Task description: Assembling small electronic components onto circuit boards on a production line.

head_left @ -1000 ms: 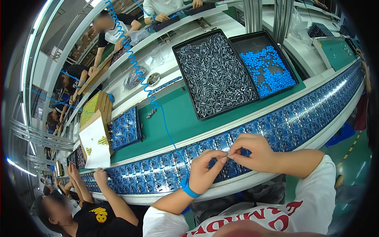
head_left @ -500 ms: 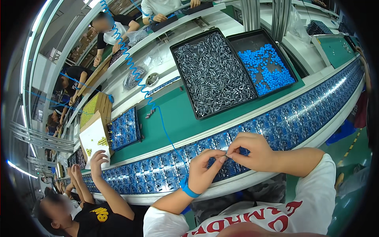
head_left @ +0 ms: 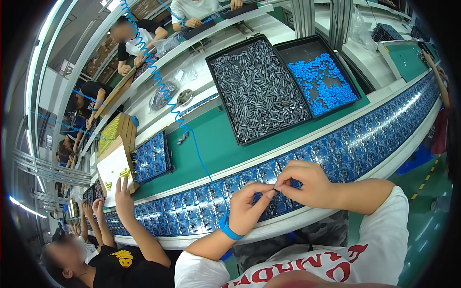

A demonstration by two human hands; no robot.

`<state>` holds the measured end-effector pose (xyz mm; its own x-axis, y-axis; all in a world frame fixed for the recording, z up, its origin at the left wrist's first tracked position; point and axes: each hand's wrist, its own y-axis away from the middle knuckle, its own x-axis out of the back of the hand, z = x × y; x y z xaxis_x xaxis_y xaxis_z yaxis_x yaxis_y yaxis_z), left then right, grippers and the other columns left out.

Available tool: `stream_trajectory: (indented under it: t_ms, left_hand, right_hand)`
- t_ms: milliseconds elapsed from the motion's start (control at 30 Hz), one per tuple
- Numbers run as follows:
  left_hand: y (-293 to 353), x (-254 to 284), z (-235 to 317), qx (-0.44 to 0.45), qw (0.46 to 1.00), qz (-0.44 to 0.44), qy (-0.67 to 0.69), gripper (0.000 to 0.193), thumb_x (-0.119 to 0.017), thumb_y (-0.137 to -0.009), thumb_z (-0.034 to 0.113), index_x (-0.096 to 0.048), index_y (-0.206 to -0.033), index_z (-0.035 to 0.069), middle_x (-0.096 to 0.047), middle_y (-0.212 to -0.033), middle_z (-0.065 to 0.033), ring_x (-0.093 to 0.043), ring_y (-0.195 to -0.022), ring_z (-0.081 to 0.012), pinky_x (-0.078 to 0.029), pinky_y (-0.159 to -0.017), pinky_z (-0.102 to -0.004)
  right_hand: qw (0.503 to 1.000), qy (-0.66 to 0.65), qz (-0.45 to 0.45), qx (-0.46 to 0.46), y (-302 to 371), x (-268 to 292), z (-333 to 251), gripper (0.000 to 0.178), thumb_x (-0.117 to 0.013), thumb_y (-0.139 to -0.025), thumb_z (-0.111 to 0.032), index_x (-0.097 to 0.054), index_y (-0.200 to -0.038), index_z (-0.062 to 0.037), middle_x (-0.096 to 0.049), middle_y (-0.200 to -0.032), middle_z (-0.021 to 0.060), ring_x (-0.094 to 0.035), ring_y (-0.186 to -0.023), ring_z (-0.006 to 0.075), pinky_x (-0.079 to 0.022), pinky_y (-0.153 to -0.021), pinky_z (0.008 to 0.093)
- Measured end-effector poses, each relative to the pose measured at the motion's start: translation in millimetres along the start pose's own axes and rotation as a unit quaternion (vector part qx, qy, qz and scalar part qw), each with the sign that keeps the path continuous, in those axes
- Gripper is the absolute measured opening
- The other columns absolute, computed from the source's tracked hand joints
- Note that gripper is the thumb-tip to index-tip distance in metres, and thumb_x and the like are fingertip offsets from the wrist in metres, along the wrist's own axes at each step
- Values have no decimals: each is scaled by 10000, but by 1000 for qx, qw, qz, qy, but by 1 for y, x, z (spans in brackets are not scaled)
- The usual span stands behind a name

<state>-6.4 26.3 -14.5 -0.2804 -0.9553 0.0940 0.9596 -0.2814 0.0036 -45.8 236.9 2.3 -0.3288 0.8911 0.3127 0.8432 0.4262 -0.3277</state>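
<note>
My left hand (head_left: 248, 205) and my right hand (head_left: 308, 185) meet fingertip to fingertip above the row of blue circuit boards (head_left: 331, 156). Thumb and forefinger of each hand are pinched together. Between them is a tiny dark part (head_left: 275, 190), mostly covered by the fingers; its kind is too small to make out. A blue wrist strap (head_left: 230, 230) circles my left wrist, with a coiled blue cord (head_left: 156, 72) running up from it. Beyond the boards lie many dark cylindrical components (head_left: 259, 86) and small blue parts (head_left: 321, 81).
Two black trays, one with a bare upper area (head_left: 307, 48), rest on the green mat (head_left: 201, 156). A stack of blue boards (head_left: 151, 157) and a white-lined box (head_left: 111, 168) with yellow parts stand left. A co-worker's hand (head_left: 125, 201) reaches over the line there.
My hands keep the same pinch in nearly the same place. The co-worker's hand at left has moved slightly right and up toward the yellow parts. At far right another arm has come further into view.
</note>
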Motion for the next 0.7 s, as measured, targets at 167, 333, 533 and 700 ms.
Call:
stream_trajectory:
  t_ms: [167,333,533,700]
  left_hand:
    - [0,0,1,-1,1000,-1,4,174,-640,-924,-31,-672,-1094,-13,-657,-998,-77,-604,-906,-114,-460,-785,-236]
    - [-1,0,1,-4,1000,-2,4,179,-634,-927,-26,-671,-1102,-14,-658,-1002,-80,-603,-908,-114,-460,-786,-235]
    - [-2,0,6,11,1000,10,-7,163,-633,-934,-4,-670,-1093,-17,-658,-993,-79,-597,-878,-107,-460,-736,-228]
    - [-3,-2,7,9,1000,27,8,160,-665,-920,45,-688,-1070,-5,-665,-926,-94,-618,-850,-154,-478,-781,-274]
  right_hand:
    - [1000,-4,2,5,-1,1,0,97,-729,-783,-22,-690,-863,-60,-666,-821,63,-661,-732,203,-503,-594,297]
    - [1000,-9,4,1,0,0,1,95,-728,-784,-21,-689,-863,-59,-666,-823,61,-659,-730,202,-504,-599,297]
    - [1000,-8,-2,4,-1,1,1,96,-725,-785,-17,-690,-863,-59,-664,-821,60,-654,-721,203,-503,-600,298]
    - [1000,-12,-7,16,-1,1,0,94,-726,-785,-19,-689,-863,-58,-660,-816,61,-652,-717,201,-501,-591,296]
